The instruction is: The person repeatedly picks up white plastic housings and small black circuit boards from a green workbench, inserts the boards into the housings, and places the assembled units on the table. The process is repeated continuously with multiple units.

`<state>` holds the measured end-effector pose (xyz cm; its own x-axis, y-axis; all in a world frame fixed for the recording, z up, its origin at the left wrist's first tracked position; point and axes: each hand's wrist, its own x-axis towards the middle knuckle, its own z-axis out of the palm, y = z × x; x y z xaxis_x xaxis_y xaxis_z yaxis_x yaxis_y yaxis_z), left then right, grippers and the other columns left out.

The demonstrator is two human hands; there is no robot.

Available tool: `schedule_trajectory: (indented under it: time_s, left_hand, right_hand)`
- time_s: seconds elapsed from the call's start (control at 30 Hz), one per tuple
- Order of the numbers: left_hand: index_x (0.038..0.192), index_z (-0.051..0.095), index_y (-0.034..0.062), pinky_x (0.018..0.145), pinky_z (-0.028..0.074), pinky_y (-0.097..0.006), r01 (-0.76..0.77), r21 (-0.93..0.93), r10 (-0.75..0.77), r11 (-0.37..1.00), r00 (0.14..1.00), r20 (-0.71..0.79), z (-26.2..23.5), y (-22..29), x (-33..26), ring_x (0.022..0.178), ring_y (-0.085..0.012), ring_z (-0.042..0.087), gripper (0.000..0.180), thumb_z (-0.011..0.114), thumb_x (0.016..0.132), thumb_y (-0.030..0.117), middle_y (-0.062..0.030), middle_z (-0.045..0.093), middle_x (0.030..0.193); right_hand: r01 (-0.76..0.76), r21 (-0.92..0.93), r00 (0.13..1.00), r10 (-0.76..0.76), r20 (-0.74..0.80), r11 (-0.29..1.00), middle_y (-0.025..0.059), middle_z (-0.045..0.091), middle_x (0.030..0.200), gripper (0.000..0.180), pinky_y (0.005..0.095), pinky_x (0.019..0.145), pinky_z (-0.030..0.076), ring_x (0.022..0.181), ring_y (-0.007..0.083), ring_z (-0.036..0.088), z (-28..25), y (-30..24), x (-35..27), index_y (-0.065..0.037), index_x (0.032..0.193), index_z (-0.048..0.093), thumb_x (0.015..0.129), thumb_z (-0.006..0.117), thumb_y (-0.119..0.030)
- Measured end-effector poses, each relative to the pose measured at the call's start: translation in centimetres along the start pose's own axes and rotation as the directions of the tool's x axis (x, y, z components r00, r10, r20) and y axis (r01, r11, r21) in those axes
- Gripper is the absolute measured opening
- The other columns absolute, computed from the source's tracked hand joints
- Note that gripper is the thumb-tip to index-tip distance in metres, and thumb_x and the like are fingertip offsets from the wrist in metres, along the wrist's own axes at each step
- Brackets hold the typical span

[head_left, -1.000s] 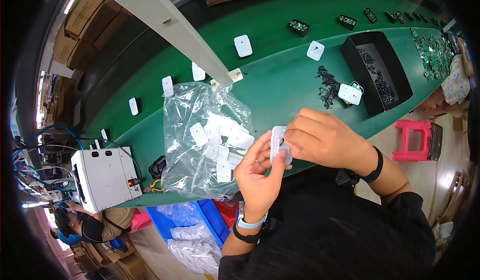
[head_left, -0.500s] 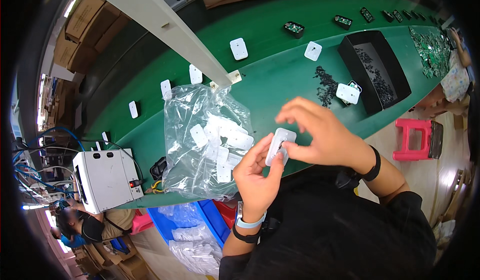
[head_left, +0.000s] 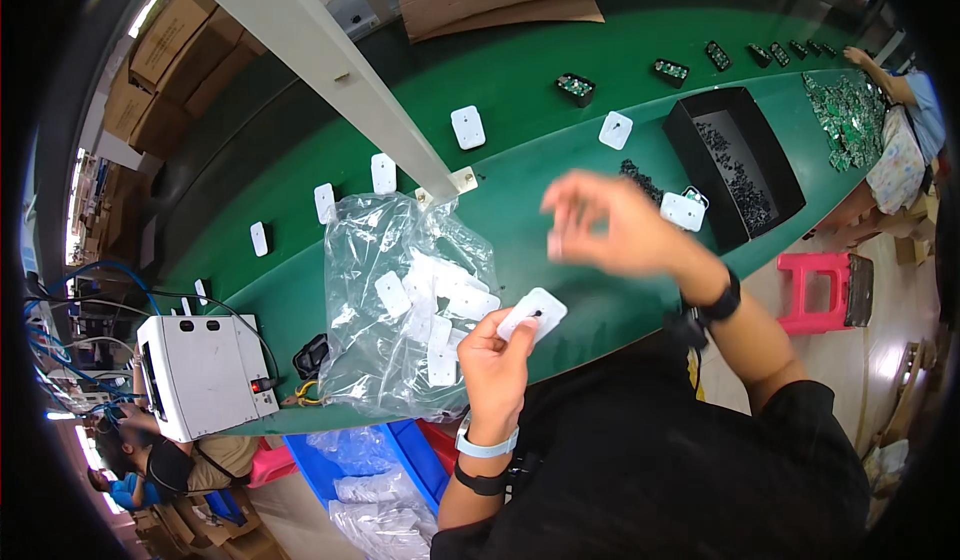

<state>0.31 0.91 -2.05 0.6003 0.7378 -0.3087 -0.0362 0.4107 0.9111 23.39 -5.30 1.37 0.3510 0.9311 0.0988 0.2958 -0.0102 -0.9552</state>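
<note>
My left hand (head_left: 497, 365) pinches a white plastic cover (head_left: 543, 312), a rounded rectangle with a small black part at its middle; the thumb lies on its face. Above the table to the right, my right hand (head_left: 615, 228) is raised away from the cover. Its fingers are bent and apart, slightly blurred, with nothing visible in them. Left of my left hand, several white covers (head_left: 470, 300) lie in and on a clear plastic bag (head_left: 365, 260). Beyond my right hand are a pile of small black parts (head_left: 638, 175) and another white cover (head_left: 683, 211) with a circuit board under it.
A black box (head_left: 690, 150) holding small black parts stands at the right. White covers (head_left: 467, 128) and black housings with boards (head_left: 575, 89) line the green belt. A metal post (head_left: 340, 75) rises from the table. At left stands a white machine (head_left: 207, 370); a co-worker's arm (head_left: 880, 75) reaches in far right.
My right hand has left the cover and moved up and away. My left hand has lowered slightly, still holding the cover, now tilted differently. The whole view has shifted a little.
</note>
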Motion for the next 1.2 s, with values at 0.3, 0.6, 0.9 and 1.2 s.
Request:
schedule_trajectory:
  time_s: [0.3,0.6,0.9,1.2]
  left_hand:
    - [0.111,0.066,-0.0035,0.071,0.057,-0.034,0.099,-0.283,-0.080,0.954,0.994,0.078,-0.4,1.0,0.2,0.080,-0.0203,0.069,0.016,0.060,0.100,0.006,-0.0127,0.071,0.098]
    - [0.126,0.059,-0.0032,0.080,0.059,-0.041,0.110,-0.424,0.006,0.899,0.965,0.262,-2.0,0.3,0.8,0.093,-0.0260,0.070,0.027,0.050,0.105,0.012,-0.0157,0.070,0.110]
    - [0.134,0.055,-0.0091,0.108,0.049,-0.049,0.297,-0.600,-0.090,0.743,0.933,0.350,-0.2,-0.8,1.6,0.122,-0.0367,0.063,0.039,0.049,0.107,0.018,-0.0209,0.063,0.133]
    - [0.135,0.058,-0.0047,0.113,0.043,-0.039,0.209,-0.509,-0.026,0.835,0.939,0.344,-0.1,-1.1,0.7,0.130,-0.0271,0.058,0.037,0.058,0.098,-0.003,-0.0190,0.060,0.139]
  right_hand:
    - [-0.247,-0.797,0.896,-0.185,-0.404,0.551,0.0163,0.061,0.114,0.038,0.0480,0.092,0.052,0.107,0.0361,0.063,-8.5,13.6,13.5,-0.003,0.116,0.063,0.082,0.075,-0.016]
    - [0.010,0.072,0.988,0.001,-0.151,0.997,0.0033,0.062,0.098,0.017,0.0266,0.082,0.051,0.088,0.0108,0.061,-3.4,0.9,4.5,0.001,0.107,0.063,0.090,0.060,0.001]
    - [-0.183,0.310,0.982,0.190,0.010,0.933,0.0084,0.067,0.117,0.036,0.0323,0.091,0.051,0.100,0.0127,0.062,0.5,-4.4,-6.0,0.000,0.117,0.059,0.084,0.070,0.006]
    - [-0.090,-0.107,0.996,0.088,-0.025,0.990,0.0091,0.070,0.101,0.035,0.0298,0.078,0.053,0.080,0.0178,0.064,2.2,-4.4,-5.2,0.000,0.108,0.065,0.078,0.081,-0.007]
